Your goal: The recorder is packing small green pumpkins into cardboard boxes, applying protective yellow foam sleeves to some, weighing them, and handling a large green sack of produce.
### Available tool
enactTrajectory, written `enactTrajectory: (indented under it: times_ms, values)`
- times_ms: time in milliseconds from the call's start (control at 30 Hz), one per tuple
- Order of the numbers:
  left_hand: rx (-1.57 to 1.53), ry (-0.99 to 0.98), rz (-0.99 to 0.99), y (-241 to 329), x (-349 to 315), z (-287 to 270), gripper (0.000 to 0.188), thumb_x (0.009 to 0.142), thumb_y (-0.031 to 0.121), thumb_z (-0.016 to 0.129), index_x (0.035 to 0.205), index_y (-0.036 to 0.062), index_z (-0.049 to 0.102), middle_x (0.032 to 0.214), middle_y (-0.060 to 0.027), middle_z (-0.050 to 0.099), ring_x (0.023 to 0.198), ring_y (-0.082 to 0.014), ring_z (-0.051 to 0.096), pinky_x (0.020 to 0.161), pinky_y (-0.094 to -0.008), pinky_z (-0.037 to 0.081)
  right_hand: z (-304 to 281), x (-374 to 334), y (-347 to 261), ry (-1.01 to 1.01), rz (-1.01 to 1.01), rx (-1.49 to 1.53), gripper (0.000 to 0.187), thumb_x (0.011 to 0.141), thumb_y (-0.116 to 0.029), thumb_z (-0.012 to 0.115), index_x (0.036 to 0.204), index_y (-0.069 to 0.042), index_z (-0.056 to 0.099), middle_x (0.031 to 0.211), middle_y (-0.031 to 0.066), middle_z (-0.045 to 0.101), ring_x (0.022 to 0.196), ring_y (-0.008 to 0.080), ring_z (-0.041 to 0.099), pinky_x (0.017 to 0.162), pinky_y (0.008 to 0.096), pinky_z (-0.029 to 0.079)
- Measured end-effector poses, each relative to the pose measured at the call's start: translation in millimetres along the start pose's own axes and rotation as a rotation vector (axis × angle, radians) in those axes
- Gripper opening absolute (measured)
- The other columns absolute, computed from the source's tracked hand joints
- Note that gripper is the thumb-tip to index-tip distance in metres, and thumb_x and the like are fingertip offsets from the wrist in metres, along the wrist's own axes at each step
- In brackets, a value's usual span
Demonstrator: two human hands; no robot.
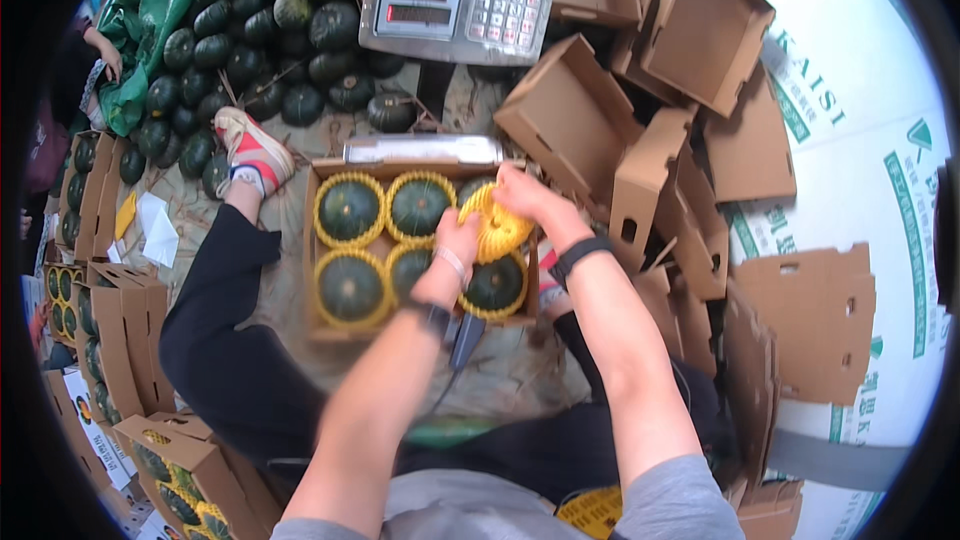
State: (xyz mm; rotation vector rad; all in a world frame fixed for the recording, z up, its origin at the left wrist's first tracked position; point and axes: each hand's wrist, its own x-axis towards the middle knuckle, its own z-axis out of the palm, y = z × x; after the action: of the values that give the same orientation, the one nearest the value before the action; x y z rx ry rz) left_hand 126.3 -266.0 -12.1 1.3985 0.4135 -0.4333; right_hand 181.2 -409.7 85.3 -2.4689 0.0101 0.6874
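Between my legs stands a cardboard box (312,240) of dark green, round squashes. Yellow foam nets ring several of them, such as the squash at the far left (350,210) and the one at the near right (497,285). Over the box's right side, both my hands grip a yellow foam net (500,230). My left hand (458,245) pinches its left edge, while my right hand (525,195) grasps its upper right. Part of a bare-looking squash (472,187) shows behind the net in the far right place. How far the net covers that squash is hidden.
Beyond the box is a scale (457,0) with a lit red display. A heap of loose squashes (290,15) lies at the far left. Empty cardboard trays (710,30) pile up on the right. Packed boxes (125,340) line the left. My shoe (252,150) rests beside the box.
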Motion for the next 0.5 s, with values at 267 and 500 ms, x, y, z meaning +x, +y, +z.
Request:
enactTrajectory:
  times_ms: [267,500]
  values:
    - [-0.965,-0.390,-0.349,107,-128,-86,0.027,0.098,0.022,0.040,0.113,0.0048,0.053,0.112,-0.0127,0.062,0.105,-0.0261,0.059,0.095,-0.0404,0.046,23,-183,-106,0.416,-0.213,-0.161,0.025,0.091,-0.023,0.054,0.097,-0.003,0.042,0.061,0.0230,0.057,0.052,0.0422,0.057,0.046,0.0510,0.046]
    - [-0.857,-0.629,-0.472,114,-155,-94,0.037,0.098,0.027,0.038,0.116,-0.0007,0.055,0.112,-0.0147,0.063,0.103,-0.0254,0.062,0.093,-0.0379,0.048,46,-182,-79,0.245,-0.050,1.017,0.031,0.098,-0.025,0.047,0.077,-0.002,0.048,0.069,0.0024,0.047,0.066,0.0095,0.044,0.062,0.0263,0.039]
